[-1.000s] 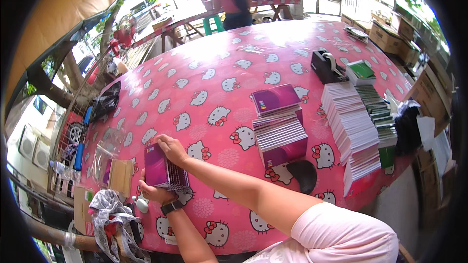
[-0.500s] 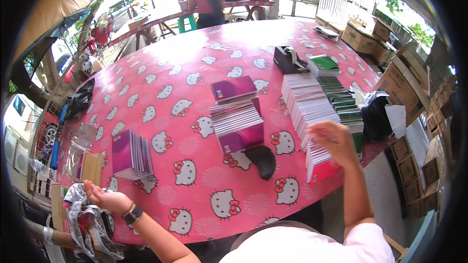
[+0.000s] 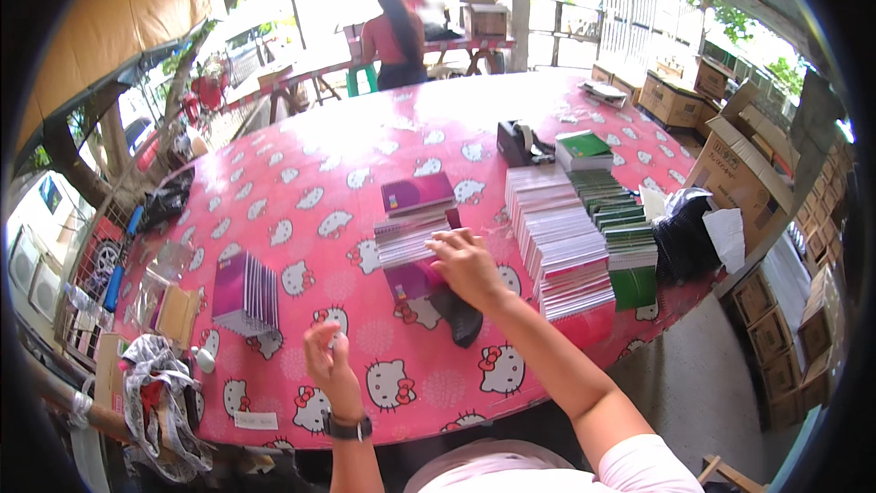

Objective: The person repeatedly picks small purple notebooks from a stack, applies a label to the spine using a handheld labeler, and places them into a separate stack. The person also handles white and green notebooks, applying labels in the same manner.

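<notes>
My right hand reaches over the right side of the middle stack of purple-covered notebooks, its fingers stretched out and touching or just above them. Whether the fingertips press on a notebook is hard to tell. A dark curved object lies just below that hand. My left hand, with a dark watch on the wrist, hovers above the table's front part. Its fingers are loosely bent and apart, with nothing seen in them. Farther left stands another stack of purple spiral notebooks.
Right of the middle, a long row of white-edged notebooks leans beside green ones. Behind them stands a black tape dispenser. A patterned cloth hangs at the left edge. Cartons line the right; a person is at a far table.
My right hand has moved left from the long notebook row to the middle stack. My left hand has left the cloth's side and come right, over the table front. The view has shifted.
</notes>
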